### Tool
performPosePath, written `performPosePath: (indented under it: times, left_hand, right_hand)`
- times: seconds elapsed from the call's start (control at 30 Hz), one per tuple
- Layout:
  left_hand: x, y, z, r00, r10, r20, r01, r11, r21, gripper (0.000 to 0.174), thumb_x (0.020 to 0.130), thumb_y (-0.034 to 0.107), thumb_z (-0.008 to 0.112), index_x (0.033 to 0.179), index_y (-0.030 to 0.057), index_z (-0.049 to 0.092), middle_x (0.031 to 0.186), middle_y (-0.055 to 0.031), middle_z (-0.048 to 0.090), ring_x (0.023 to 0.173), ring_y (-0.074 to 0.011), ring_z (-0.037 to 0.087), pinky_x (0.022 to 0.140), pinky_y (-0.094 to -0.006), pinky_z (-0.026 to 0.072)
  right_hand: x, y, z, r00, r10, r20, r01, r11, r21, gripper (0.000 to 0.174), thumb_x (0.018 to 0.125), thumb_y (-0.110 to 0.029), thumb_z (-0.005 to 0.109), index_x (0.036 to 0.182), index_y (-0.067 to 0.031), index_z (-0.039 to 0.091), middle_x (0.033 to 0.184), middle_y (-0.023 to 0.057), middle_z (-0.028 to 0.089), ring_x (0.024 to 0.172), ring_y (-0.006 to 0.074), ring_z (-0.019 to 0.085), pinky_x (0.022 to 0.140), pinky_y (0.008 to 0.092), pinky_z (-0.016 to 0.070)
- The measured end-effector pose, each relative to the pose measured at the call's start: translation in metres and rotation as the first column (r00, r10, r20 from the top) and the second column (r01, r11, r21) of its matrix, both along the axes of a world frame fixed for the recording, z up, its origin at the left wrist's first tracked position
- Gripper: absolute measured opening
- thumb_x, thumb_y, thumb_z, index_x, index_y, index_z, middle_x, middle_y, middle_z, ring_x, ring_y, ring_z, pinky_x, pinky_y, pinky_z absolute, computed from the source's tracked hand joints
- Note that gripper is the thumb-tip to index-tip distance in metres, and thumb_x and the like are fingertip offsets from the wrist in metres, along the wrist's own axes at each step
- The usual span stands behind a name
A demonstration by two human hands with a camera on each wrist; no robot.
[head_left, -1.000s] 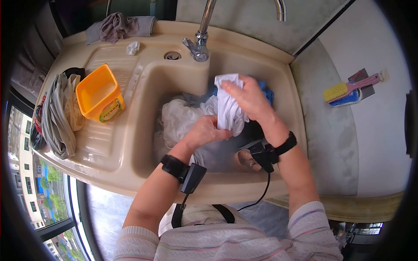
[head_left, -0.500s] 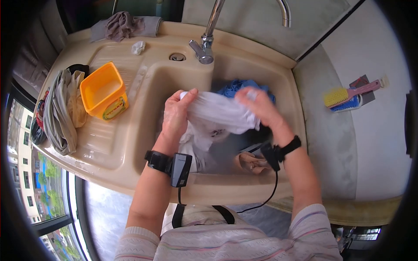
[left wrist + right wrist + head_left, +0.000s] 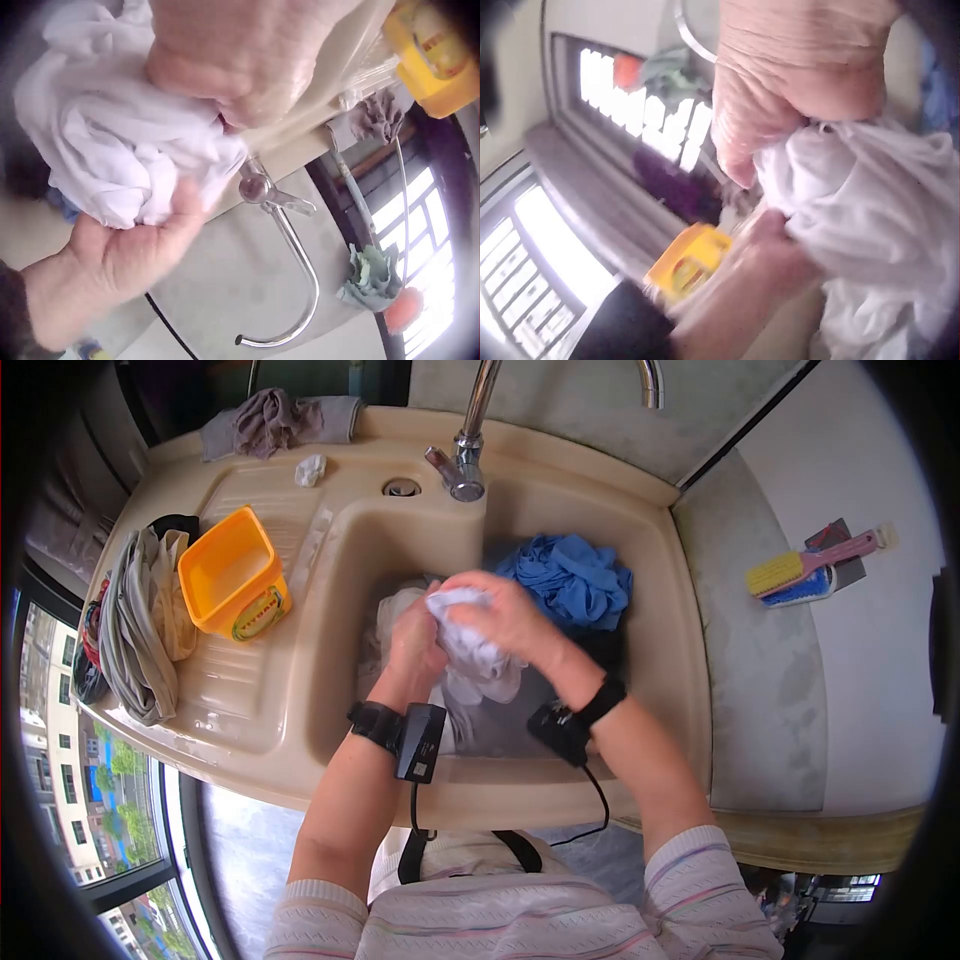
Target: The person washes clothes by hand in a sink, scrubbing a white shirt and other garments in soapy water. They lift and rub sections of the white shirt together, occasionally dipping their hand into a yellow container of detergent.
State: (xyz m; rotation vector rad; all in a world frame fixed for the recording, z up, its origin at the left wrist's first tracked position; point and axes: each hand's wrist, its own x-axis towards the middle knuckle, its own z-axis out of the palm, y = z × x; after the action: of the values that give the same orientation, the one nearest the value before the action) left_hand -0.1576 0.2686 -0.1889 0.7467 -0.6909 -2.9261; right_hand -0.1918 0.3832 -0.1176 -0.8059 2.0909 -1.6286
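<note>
Both hands hold one bunched white cloth [image 3: 472,650] above the left part of the water-filled basin. My left hand [image 3: 415,645] grips its left side, fingers curled in. From above, my right hand [image 3: 500,615] pinches the cloth near its top, close beside the left. In the left wrist view the white cloth [image 3: 112,142] hangs in folds, with the right hand [image 3: 124,259] holding its edge by thumb and fingers. The right wrist view shows the cloth [image 3: 862,202] spilling out below the right hand [image 3: 802,75]. Other pale laundry [image 3: 392,622] lies in the basin underneath.
Blue cloth [image 3: 568,582] is heaped at the basin's back right, under the faucet [image 3: 467,465] side. An orange tub [image 3: 232,575] and a pile of clothes [image 3: 140,625] stand on the ribbed drainboard [image 3: 225,690]. Brushes [image 3: 800,572] hang on the right wall.
The cloth was stretched between the separated hands half a second ago; now it is bunched. My right hand has moved left to my left hand, and the blue cloth is more exposed.
</note>
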Motion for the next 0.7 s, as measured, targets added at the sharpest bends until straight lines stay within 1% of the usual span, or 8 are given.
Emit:
performPosePath:
  times: [0.03,0.13,0.23,0.5,0.53,0.57,0.6,0.7]
  left_hand:
    - [0.008,0.004,-0.004,1.000,-0.001,0.004,0.001,1.000,0.003,0.023,0.085,0.015,0.050,0.105,0.0028,0.052,0.093,-0.0065,0.056,0.084,-0.0157,0.054,0.069,-0.0275,0.0447]
    - [0.023,0.015,-0.011,0.912,0.062,-0.406,-0.042,0.998,0.056,0.022,0.088,0.018,0.045,0.104,0.0052,0.052,0.091,-0.0053,0.056,0.083,-0.0161,0.054,0.066,-0.0282,0.0445]
    - [0.011,0.034,0.003,0.993,0.045,0.107,-0.045,0.999,-0.009,0.018,0.087,0.020,0.045,0.096,0.0074,0.055,0.084,-0.0032,0.055,0.074,-0.0144,0.053,0.061,-0.0283,0.0430]
    - [0.026,0.024,-0.021,0.969,0.039,-0.243,0.012,0.979,0.205,0.030,0.085,0.021,0.046,0.108,0.0028,0.053,0.088,-0.0072,0.057,0.081,-0.0207,0.056,0.073,-0.0321,0.0449]
    - [0.017,0.024,-0.060,0.964,-0.100,-0.248,-0.035,0.872,-0.488,0.032,0.086,0.023,0.045,0.110,0.0022,0.052,0.091,-0.0072,0.057,0.083,-0.0210,0.056,0.075,-0.0332,0.0446]
    - [0.011,0.021,-0.080,0.966,-0.204,-0.158,-0.084,0.329,-0.940,0.035,0.087,0.025,0.045,0.112,0.0017,0.051,0.094,-0.0071,0.057,0.084,-0.0214,0.056,0.077,-0.0343,0.0443]
    - [0.016,0.038,0.020,0.987,0.014,0.159,0.045,0.932,-0.358,0.036,0.087,0.025,0.047,0.112,-0.0008,0.051,0.096,-0.0080,0.058,0.085,-0.0192,0.056,0.076,-0.0321,0.0448]
    - [0.003,0.026,0.005,0.978,-0.204,-0.033,0.202,0.979,-0.039,0.031,0.087,0.029,0.050,0.103,0.0038,0.055,0.089,-0.0045,0.059,0.078,-0.0144,0.057,0.068,-0.0271,0.0465]
  right_hand:
    - [0.015,-0.009,0.004,0.893,0.047,-0.447,0.008,0.993,0.121,0.012,0.074,-0.009,0.054,0.083,-0.0026,0.059,0.088,0.0133,0.061,0.074,0.0244,0.060,0.068,0.0315,0.0477]
    - [0.043,-0.028,0.009,0.782,0.031,-0.623,0.151,0.960,0.237,0.018,0.079,-0.019,0.054,0.071,-0.0030,0.056,0.083,0.0179,0.060,0.069,0.0344,0.058,0.061,0.0394,0.0470]
    - [-0.008,-0.025,-0.023,0.846,-0.033,-0.533,0.324,0.825,0.463,0.025,0.080,-0.024,0.050,0.075,-0.0022,0.060,0.077,0.0204,0.060,0.070,0.0364,0.058,0.064,0.0431,0.0473]
    - [0.033,-0.018,-0.013,0.717,0.100,-0.690,0.219,0.907,0.359,0.025,0.081,-0.022,0.051,0.068,-0.0016,0.056,0.069,0.0207,0.058,0.066,0.0378,0.056,0.057,0.0446,0.0452]
    - [0.016,-0.013,-0.026,0.760,-0.033,-0.649,0.302,0.902,0.308,0.026,0.081,-0.024,0.049,0.067,-0.0030,0.056,0.069,0.0198,0.059,0.066,0.0374,0.057,0.058,0.0453,0.0456]
    - [0.001,-0.010,-0.034,0.785,-0.168,-0.597,0.385,0.886,0.258,0.028,0.081,-0.026,0.047,0.067,-0.0045,0.057,0.069,0.0189,0.060,0.066,0.0370,0.058,0.059,0.0460,0.0460]
    - [-0.011,-0.006,-0.035,0.811,-0.154,-0.564,0.416,0.830,0.371,0.029,0.081,-0.027,0.049,0.065,-0.0036,0.056,0.070,0.0203,0.058,0.067,0.0380,0.057,0.059,0.0463,0.0452]
    - [-0.018,-0.002,-0.022,0.798,-0.226,-0.559,0.457,0.832,0.315,0.031,0.081,-0.028,0.051,0.065,-0.0019,0.055,0.069,0.0222,0.057,0.067,0.0394,0.056,0.058,0.0455,0.0443]
